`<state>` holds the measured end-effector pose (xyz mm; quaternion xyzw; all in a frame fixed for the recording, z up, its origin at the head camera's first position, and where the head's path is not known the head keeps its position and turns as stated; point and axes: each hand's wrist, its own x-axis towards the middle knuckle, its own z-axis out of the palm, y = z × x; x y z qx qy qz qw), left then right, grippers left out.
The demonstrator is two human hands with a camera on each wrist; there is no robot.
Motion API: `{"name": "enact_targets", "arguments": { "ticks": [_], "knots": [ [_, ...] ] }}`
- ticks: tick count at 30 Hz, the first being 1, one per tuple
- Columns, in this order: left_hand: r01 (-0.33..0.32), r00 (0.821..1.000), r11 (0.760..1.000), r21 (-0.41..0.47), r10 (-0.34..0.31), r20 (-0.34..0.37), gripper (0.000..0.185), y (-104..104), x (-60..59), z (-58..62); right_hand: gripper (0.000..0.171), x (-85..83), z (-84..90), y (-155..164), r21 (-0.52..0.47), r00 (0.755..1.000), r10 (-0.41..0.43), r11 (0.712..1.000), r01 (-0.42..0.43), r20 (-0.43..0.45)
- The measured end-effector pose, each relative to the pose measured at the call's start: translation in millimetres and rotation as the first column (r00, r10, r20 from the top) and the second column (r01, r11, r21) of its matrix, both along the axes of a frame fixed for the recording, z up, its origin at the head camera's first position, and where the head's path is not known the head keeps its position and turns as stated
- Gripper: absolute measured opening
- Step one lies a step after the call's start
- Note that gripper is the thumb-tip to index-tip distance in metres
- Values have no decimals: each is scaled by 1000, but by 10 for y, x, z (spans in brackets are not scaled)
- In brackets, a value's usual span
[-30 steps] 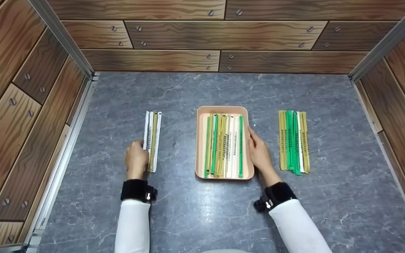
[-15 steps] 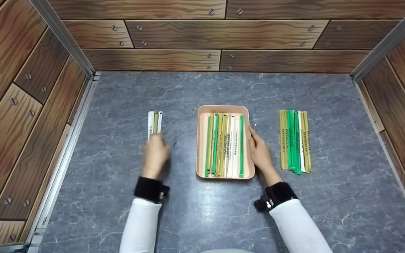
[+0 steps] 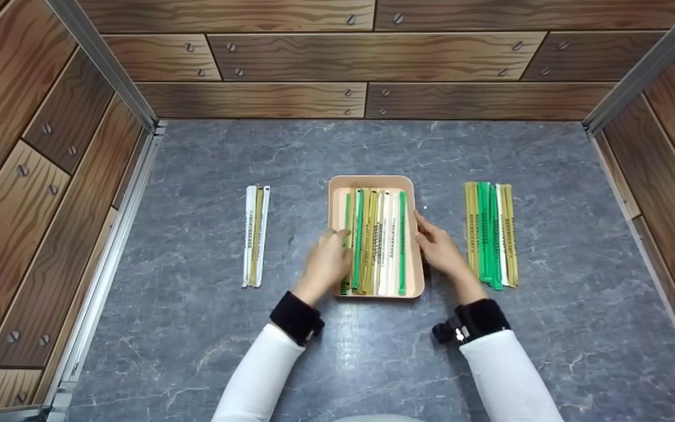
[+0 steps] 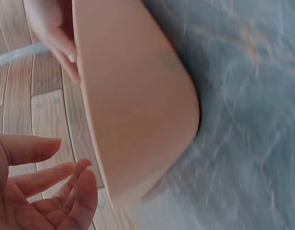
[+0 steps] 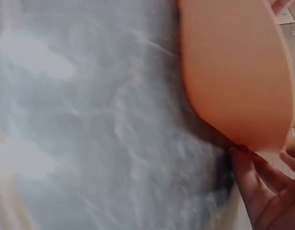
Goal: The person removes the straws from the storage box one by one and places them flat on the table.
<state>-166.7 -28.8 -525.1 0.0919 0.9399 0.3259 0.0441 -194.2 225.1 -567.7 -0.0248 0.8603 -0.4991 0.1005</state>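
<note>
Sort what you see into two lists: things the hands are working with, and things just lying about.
In hand:
left hand, reaching over the tray's left rim
right hand, against the tray's right rim
peach tray
sticks in the tray

Lying about:
small bundle of sticks on the left
green and yellow sticks on the right

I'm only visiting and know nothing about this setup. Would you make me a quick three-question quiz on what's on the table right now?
1. True or false: the tray sits between two groups of sticks lying on the table.
2. Which hand touches the tray's right rim? A) left hand B) right hand
3. Fill in: the small group of sticks left of the tray holds white and ____ ones, with no green, unlike the larger group.

Key: 1 true; 2 B; 3 olive-yellow.
</note>
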Motion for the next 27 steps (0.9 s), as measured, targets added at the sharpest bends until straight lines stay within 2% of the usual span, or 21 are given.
{"name": "enact_targets", "arguments": {
  "ticks": [4, 8, 14, 20, 27],
  "knots": [
    [17, 999, 999, -40, -18, -28, 41, 112, 26, -33, 55, 44, 54, 54, -100, 995, 22, 995, -12, 94],
    [2, 999, 996, -86, -6, -46, 39, 201, 35, -78, 56, 84, 72, 72, -165, 992, 14, 986, 7, 126],
    [-36, 996, 987, -160, 23, -83, 31, 300, 30, -134, 54, 107, 46, 60, -118, 992, -29, 992, 44, 124],
    [-45, 993, 976, -213, 21, -113, 22, 332, 18, -229, 52, 124, 0, 34, -127, 989, -73, 988, 90, 132],
    [-50, 991, 972, -229, 20, -132, 27, 341, -3, -327, 52, 131, -17, 28, -132, 984, -100, 984, 120, 147]
  ]
}}
